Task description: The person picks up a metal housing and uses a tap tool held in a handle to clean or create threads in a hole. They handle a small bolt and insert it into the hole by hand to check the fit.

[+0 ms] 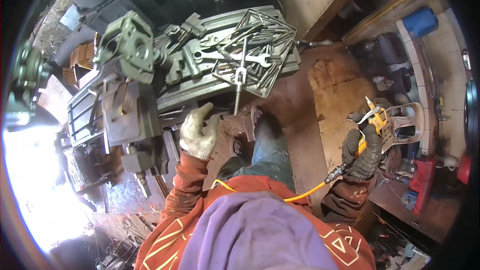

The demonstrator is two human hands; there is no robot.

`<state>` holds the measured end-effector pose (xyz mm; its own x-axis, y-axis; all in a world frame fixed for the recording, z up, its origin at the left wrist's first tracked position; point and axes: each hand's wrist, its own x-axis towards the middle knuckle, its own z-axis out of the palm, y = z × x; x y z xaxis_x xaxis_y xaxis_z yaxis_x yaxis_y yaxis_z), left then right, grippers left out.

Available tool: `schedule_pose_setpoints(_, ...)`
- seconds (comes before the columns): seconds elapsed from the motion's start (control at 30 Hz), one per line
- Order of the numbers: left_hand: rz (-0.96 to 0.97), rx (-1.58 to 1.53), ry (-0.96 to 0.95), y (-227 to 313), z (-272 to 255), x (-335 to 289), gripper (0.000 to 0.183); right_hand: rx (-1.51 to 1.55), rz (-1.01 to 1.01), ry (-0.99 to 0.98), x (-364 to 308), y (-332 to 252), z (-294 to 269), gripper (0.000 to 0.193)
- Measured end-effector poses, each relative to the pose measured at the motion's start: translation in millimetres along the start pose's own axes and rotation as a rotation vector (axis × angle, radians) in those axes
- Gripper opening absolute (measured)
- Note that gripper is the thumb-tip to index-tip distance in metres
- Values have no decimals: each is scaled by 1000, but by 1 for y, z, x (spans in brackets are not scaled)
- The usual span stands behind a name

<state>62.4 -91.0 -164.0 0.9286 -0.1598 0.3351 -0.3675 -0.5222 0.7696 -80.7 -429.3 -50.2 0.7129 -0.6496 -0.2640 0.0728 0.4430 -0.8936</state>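
My left hand (199,131), in a pale, stained work glove, is raised at the near edge of the machine bed with its fingers apart and nothing in them. My right hand (361,152), in a dark knitted glove, grips a yellow air blow gun (378,119) well away from the machine, its nozzle pointing up and away from me. From the gun's metal coupling (335,173) a yellow air hose (306,195) runs back across my body. Nearest the left hand on the bed lies a metal rack of rods (272,45), with a wrench (232,57) across it.
A grey-green machine casting (129,45) stands on the left beside the long bed (185,90). Behind my right hand is a plastic chair (412,120); a blue container (420,22) sits farther back. A red metal tool (423,182) stands at right. Bright light enters from the left.
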Motion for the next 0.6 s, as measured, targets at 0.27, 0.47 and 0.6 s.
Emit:
schedule_pose_setpoints(0.27,29,223,160,61,-40,51,36,-180,23,-64,117,-26,41,39)
schedule_pose_setpoints(0.47,-59,810,522,100,-95,57,45,-192,40,-206,188,-74,91,41)
schedule_pose_setpoints(0.6,-611,951,531,59,-129,17,58,-257,5,-319,202,-95,148,42)
